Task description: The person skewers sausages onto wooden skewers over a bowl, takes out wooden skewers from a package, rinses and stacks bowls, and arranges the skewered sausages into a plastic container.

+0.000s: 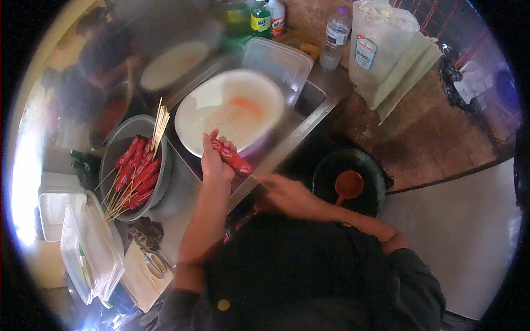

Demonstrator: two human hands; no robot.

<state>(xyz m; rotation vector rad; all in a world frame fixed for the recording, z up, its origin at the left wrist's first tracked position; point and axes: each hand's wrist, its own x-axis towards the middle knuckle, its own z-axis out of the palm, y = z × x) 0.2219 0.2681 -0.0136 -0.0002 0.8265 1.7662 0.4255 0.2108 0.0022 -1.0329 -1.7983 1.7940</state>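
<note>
My left hand (216, 160) is wrapped round a red sausage (238, 161) with pale printing on its casing, held over the near rim of a white oval basin (194, 118). At the sausage's lower end, my right hand (284, 193) is closed on a thin bamboo skewer (254, 177), of which only a short piece shows. How deep the skewer sits in the sausage I cannot tell. To the left, a grey bowl (164, 190) contains several red sausages on sticks (135, 165). A bundle of bare skewers (160, 127) leans up against that bowl's right side.
The basin rests over a metal sink (317, 118) beside a clear plastic tub (276, 58). On the right are a dark pan (372, 193) with a red-brown dipper (349, 185), a plastic bottle (335, 38) and a bag (381, 60). Scissors (155, 265) and plastic containers (91, 254) lie lower left.
</note>
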